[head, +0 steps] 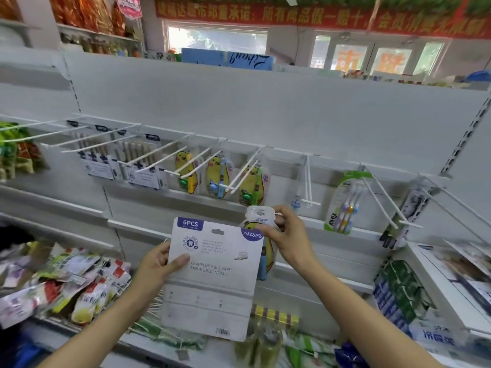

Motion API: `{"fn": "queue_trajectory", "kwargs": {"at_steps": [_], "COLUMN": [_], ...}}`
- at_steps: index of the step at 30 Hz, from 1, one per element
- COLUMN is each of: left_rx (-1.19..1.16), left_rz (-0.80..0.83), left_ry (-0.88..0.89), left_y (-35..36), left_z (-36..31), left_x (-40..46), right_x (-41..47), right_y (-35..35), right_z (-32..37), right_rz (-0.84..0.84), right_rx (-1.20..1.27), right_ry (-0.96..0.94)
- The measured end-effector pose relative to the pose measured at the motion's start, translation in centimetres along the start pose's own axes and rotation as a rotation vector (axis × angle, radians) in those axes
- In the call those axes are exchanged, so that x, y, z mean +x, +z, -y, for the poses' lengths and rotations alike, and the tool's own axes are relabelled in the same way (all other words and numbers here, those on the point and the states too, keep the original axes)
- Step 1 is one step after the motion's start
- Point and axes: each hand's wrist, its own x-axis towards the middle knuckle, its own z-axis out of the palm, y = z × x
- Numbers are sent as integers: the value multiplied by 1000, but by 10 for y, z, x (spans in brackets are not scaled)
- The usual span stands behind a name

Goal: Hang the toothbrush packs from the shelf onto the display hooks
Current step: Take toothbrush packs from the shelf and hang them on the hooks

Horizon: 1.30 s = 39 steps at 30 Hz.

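Toothbrush pack (pixel 212 282), a grey card marked 6PCS, held upright at centre frame, back side toward the camera. Left hand (pixel 156 266) gripping its left edge at 9 o'clock, thumb laid across the card face. Right hand (pixel 288 236) at 2 o'clock of the card, pinching the clear hanging tab of a yellow duck pack (pixel 261 224) tucked just behind the card's top right corner. Snack bags (pixel 66 282) heaped at 8 o'clock on the lower shelf. Farther back, white display hooks (pixel 239 176) jutting from the rail at 12 o'clock, three duck packs (pixel 218 179) hanging there, boxed brush sets (pixel 138 163) at 10 o'clock, a green-carded pack (pixel 342 205) at 2 o'clock.
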Motion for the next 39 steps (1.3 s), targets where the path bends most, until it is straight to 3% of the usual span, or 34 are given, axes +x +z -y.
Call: {"fn": "queue_trajectory", "kwargs": {"at_steps": [11, 20, 39], "left_rx": [-15, 4, -30], "left_rz": [17, 180, 267], "left_ry": [-10, -35, -68], "left_y": [-98, -165, -178], "left_z": [-6, -17, -11], "left_x": [38, 68, 85], "right_x": [37, 37, 42], "right_y": [100, 162, 177], "right_z": [25, 56, 73], "right_rz": [-32, -120, -273], "right_rx": [119, 59, 9], "right_ry": [22, -69, -95]}}
